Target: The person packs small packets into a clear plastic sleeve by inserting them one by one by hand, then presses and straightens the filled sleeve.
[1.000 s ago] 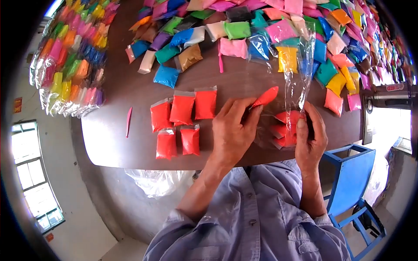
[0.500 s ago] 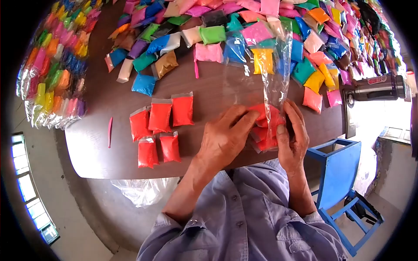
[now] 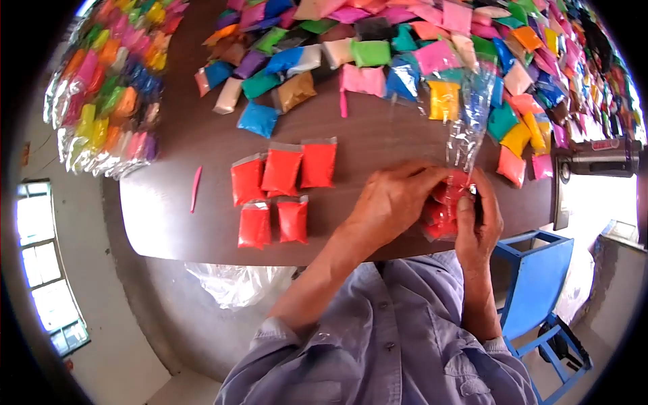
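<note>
My left hand (image 3: pixel 395 202) pinches the near side of a clear plastic bag (image 3: pixel 470 115), its fingertips partly hidden behind the film. Wrapped round the bag's right side is my right hand (image 3: pixel 480 219), thumb in front. Inside the bag's lower part, between my hands, are red packets (image 3: pixel 442 217); I cannot tell how many. The bag's upper part stretches away across the table in a narrow, creased strip. Left of my hands, several loose red packets lie in two rows, among them an upper one (image 3: pixel 282 169) and a lower one (image 3: pixel 293 219).
A heap of coloured packets (image 3: pixel 371 54) covers the table's far side. Bundled packets in clear wrap (image 3: pixel 101 128) sit at the left. A pink stick (image 3: pixel 196 189) lies on the dark table (image 3: pixel 202 233). At the right are a metal flask (image 3: pixel 597 162) and a blue stool (image 3: pixel 540 283).
The bag's upper part has drawn together from a wide sheet into a narrower strip. My left hand has followed the bag's edge. The whole view has shifted, moving the scene rightward.
</note>
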`<action>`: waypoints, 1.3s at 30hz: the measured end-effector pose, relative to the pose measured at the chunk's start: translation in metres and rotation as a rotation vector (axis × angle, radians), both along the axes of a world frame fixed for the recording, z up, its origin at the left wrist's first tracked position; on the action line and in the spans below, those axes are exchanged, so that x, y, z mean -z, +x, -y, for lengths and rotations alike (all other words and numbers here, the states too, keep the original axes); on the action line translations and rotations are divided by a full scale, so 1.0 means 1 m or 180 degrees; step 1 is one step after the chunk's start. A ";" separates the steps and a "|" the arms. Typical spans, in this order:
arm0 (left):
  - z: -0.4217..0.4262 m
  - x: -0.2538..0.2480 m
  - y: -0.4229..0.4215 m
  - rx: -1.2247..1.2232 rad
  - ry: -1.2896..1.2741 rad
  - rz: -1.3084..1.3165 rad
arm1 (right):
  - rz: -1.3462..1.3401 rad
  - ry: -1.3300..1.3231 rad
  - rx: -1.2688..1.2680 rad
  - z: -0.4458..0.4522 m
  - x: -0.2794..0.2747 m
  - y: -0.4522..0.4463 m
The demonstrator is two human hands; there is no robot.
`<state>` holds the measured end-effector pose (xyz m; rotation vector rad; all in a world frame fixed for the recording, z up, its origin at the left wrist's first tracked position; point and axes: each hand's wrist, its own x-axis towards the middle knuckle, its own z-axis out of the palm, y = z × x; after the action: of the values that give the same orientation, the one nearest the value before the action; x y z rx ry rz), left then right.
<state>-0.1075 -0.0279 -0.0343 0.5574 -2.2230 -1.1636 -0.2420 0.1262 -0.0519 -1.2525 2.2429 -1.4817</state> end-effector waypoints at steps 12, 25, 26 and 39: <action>-0.014 -0.044 0.077 -0.1230 -0.1102 0.0563 | 0.0087 -0.0100 0.0165 0.003 0.012 0.003; -0.049 -0.043 0.127 -0.1481 -0.0924 0.1415 | 0.0017 0.0002 0.0075 0.003 0.006 0.000; -0.047 -0.044 0.127 -0.1469 -0.0933 0.1416 | 0.0022 -0.0003 0.0088 0.003 0.006 0.000; -0.042 -0.044 0.138 -0.1814 0.0396 0.1566 | -0.0069 -0.0028 0.0056 0.003 0.004 0.002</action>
<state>0.0303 0.0145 0.0095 1.5488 -2.1407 -0.9237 -0.2398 0.1228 -0.0562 -1.2608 2.2692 -1.4929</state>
